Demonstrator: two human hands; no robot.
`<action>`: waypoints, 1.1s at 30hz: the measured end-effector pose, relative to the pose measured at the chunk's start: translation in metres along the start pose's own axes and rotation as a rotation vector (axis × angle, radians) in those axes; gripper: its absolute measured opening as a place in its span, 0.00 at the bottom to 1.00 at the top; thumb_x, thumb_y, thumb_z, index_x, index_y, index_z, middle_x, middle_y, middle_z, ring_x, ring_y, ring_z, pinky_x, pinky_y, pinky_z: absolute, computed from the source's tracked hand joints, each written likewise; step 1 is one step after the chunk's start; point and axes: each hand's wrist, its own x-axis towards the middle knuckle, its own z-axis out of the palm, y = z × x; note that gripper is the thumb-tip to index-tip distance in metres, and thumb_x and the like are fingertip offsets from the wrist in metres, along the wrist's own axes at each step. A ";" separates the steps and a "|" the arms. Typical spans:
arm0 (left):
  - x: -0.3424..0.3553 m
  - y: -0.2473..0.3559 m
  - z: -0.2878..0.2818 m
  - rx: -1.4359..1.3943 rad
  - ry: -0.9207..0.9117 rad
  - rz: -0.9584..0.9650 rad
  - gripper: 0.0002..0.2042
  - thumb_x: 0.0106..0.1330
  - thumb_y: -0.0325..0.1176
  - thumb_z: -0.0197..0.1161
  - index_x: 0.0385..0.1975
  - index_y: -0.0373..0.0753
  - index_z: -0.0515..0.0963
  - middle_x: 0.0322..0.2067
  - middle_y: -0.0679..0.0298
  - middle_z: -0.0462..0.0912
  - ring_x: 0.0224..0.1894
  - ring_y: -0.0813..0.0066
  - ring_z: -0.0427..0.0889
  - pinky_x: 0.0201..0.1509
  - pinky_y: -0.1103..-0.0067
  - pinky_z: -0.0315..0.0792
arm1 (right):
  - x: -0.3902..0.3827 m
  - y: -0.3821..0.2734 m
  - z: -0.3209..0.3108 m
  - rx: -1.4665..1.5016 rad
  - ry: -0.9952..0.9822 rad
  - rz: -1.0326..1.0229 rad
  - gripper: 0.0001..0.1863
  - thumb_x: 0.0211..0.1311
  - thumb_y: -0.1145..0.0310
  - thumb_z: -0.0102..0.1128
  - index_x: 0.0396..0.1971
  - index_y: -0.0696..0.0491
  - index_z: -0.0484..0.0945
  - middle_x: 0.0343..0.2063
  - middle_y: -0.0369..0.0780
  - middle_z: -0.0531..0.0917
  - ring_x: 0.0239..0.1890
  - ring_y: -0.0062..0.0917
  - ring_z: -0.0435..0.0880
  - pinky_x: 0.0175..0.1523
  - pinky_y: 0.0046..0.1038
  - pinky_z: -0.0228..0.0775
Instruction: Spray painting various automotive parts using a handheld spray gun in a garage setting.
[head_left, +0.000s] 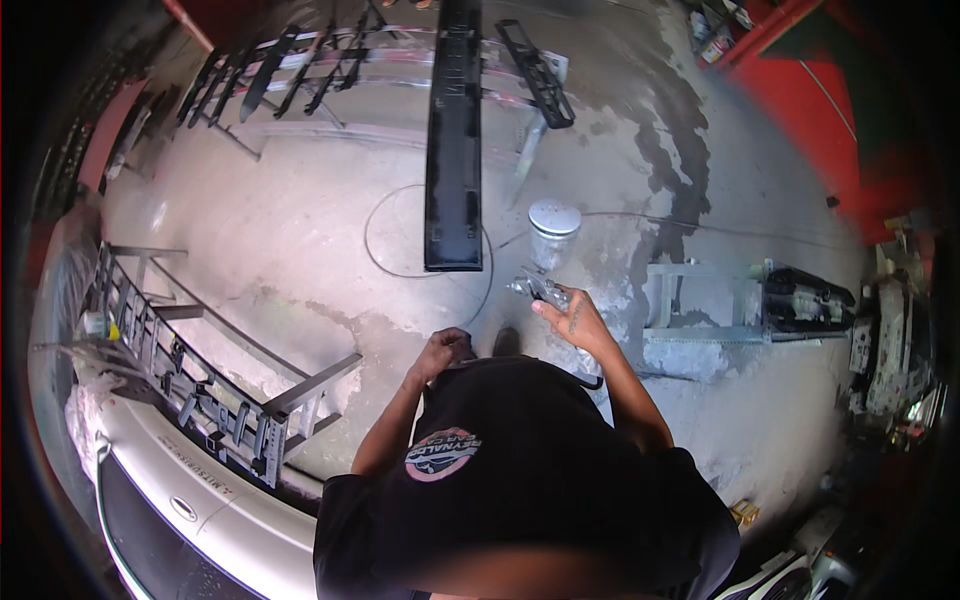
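Observation:
My right hand [575, 320] is wrapped around the handle of a metallic spray gun [530, 284], held out in front of my body with its front end toward the left. My left hand [440, 352] is closed close to my waist, by the edge of my black shirt. Something dark shows at its fingertips, too small and shadowed to name. Straight ahead lies a long black panel [454, 170] with raised edges, its near end a little beyond my hands. Just past the gun stands a clear-sided pail with a whitish lid [555, 216].
A thin hose [372, 240] loops across the floor under the panel. Narrow black parts [268, 72] rest on a rack at the far left; another black part [537, 75] lies right of the panel. Metal frames [285, 395] and a white vehicle [215, 500] are left; a low stand [705, 300] is right.

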 end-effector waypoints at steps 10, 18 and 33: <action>-0.179 0.345 -0.014 -0.566 -0.757 1.311 0.25 0.74 0.59 0.55 0.34 0.39 0.79 0.21 0.67 0.80 0.32 0.61 0.86 0.66 0.38 0.63 | -0.009 -0.051 0.054 0.124 -0.019 0.016 0.19 0.65 0.60 0.69 0.41 0.63 0.83 0.19 0.38 0.79 0.19 0.21 0.76 0.27 0.28 0.69; -0.306 0.401 0.002 -0.320 -0.788 1.675 0.21 0.77 0.52 0.55 0.27 0.42 0.79 0.17 0.65 0.78 0.30 0.67 0.88 0.60 0.47 0.68 | -0.022 -0.067 0.084 0.064 -0.073 -0.018 0.18 0.65 0.59 0.69 0.38 0.62 0.83 0.19 0.36 0.79 0.18 0.19 0.76 0.27 0.27 0.69; -0.356 0.377 0.063 -0.218 -0.579 1.867 0.21 0.78 0.50 0.54 0.28 0.40 0.79 0.17 0.64 0.79 0.29 0.66 0.87 0.54 0.52 0.71 | -0.009 -0.067 0.076 -0.040 -0.311 -0.211 0.18 0.64 0.57 0.69 0.36 0.60 0.82 0.20 0.35 0.80 0.21 0.17 0.78 0.26 0.24 0.71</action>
